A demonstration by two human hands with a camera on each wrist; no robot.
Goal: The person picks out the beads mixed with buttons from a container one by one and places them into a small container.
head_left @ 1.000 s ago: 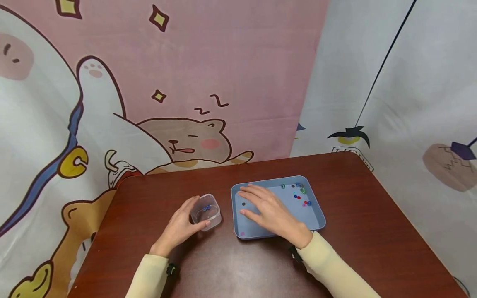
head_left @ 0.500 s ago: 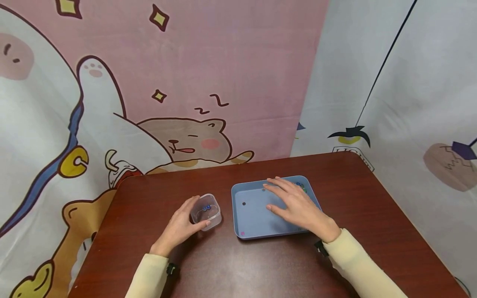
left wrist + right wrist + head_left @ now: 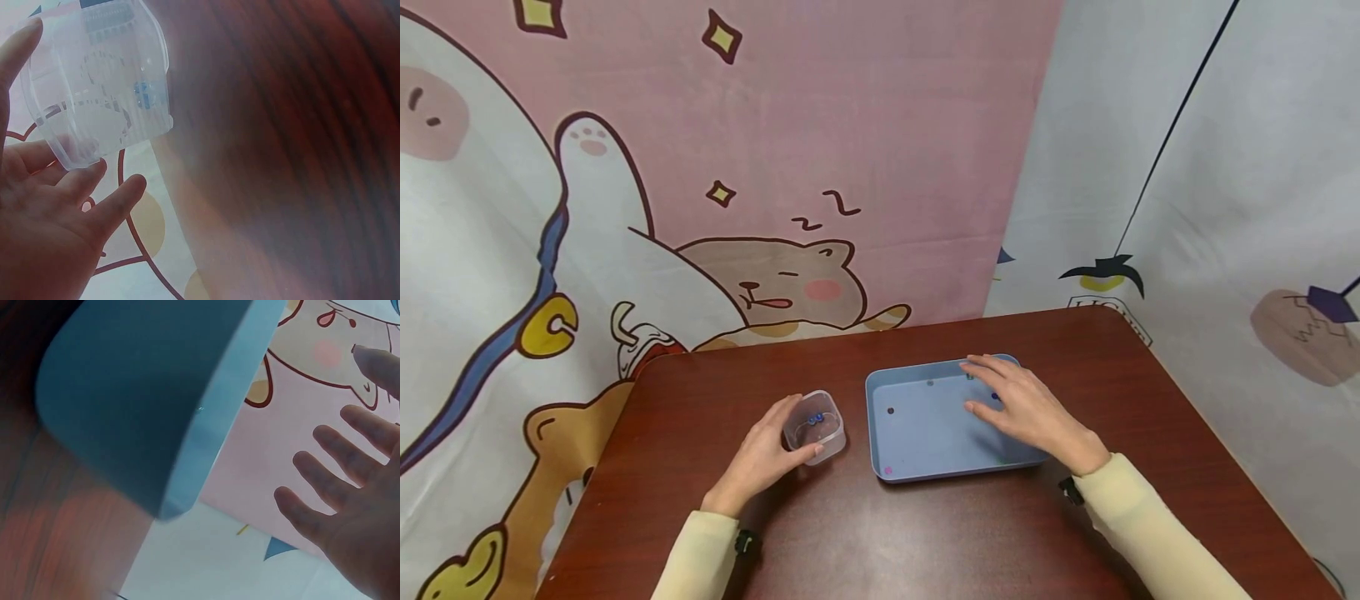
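Note:
On the left of the table, my left hand [image 3: 762, 459] holds a small clear plastic box [image 3: 831, 451] between thumb and fingers. Some blue beads [image 3: 816, 418] and what looks like a thin clear string are in the box; the left wrist view shows the beads as a blue blur [image 3: 144, 94] through its wall. My right hand [image 3: 1037, 414] hovers above the right half of a blue tray [image 3: 925, 433], fingers spread and holding nothing. Scattered in the tray are a dark bead [image 3: 891, 411], a pink bead [image 3: 888, 471] and a green bead [image 3: 970, 376]. The hand hides the tray's right part.
Both box and tray rest on a dark reddish-brown wooden table [image 3: 880, 542], a narrow gap between them. Behind the table hangs a cartoon-printed cloth [image 3: 880, 125]. The tray's raised rim [image 3: 215, 415] shows in the right wrist view.
My right hand has moved rightward across the tray, uncovering its left and middle and covering the beads at the right. The left hand and the box have stayed in place.

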